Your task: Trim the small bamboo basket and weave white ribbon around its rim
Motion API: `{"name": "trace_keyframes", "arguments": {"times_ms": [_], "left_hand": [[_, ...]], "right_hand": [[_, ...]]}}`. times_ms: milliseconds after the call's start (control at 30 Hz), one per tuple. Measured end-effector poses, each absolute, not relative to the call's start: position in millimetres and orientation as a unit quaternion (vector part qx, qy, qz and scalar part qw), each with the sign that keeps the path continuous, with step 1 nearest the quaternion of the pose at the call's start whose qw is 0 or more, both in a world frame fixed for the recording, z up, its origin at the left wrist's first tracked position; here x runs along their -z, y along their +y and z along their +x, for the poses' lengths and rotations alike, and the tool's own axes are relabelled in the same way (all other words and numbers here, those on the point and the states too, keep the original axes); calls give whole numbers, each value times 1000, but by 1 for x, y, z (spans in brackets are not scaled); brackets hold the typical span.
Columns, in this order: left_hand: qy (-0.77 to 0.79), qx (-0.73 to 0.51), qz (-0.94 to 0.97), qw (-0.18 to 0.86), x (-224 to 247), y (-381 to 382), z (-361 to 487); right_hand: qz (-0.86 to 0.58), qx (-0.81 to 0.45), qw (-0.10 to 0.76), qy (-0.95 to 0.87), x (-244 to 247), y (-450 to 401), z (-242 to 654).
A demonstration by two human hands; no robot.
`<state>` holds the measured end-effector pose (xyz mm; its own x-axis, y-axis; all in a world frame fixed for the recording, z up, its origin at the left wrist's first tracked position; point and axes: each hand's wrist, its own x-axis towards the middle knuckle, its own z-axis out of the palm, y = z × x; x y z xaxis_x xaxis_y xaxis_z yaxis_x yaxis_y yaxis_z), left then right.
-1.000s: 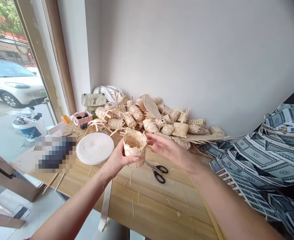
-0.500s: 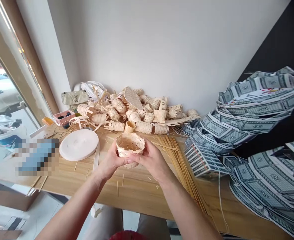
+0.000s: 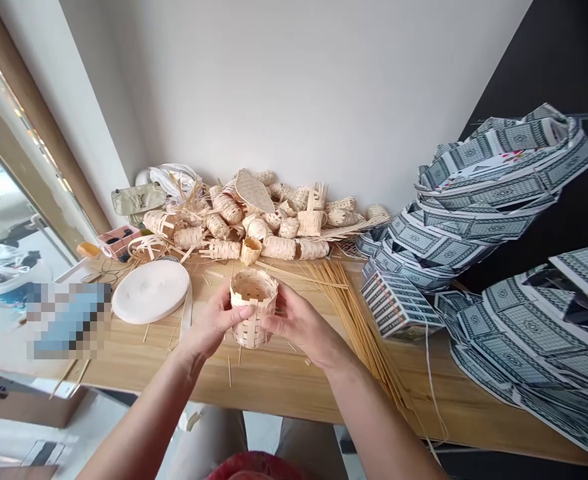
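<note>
A small, pale woven-wood cylindrical basket (image 3: 252, 328) sits mouth up between the person's hands, in front of the body and over the brown wooden table (image 3: 284, 393). The left hand (image 3: 214, 323) grips its left side and the right hand (image 3: 299, 325) its right, each thumb laid on the near wall and the other fingers curled round the sides. Its lower rim is hard to read, so I cannot tell whether it touches the wood. Such thin strips would probably dent under a hard squeeze; light, even pressure from both sides, below the notched rim, should keep the wall round. Turning it in short shifts, one hand steadying, seems kinder to the weave. For room, the best space looks to be nearer the body, where only thin slivers lie, though the table's front edge runs under the forearms. The flat white coiled roll (image 3: 150, 291) limits the left, the bundle of slender yellow-brown sticks (image 3: 359, 320) the right, and the heap of pale woven pieces (image 3: 224, 213) the far side.
</note>
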<state>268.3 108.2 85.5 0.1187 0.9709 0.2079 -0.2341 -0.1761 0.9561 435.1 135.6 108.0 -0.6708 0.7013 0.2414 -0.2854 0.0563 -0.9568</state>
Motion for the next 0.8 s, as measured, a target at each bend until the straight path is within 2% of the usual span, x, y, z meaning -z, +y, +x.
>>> {"name": "trace_keyframes", "arguments": {"times_ms": [267,400,567,800], "left_hand": [[361,-588,533,489,-86,101,271],[340,-605,513,504,-81,101,274],[329,-604,507,519,-82,101,273],[346,-537,536,552,-82,97,261]], "right_hand": [[-209,-617,447,-613,-105,128,431],[-217,-594,471,-616,-98,128,429],[-221,-588,483,-610,-95,131,429],[-218,-569,473,-637,-87,125,422]]}}
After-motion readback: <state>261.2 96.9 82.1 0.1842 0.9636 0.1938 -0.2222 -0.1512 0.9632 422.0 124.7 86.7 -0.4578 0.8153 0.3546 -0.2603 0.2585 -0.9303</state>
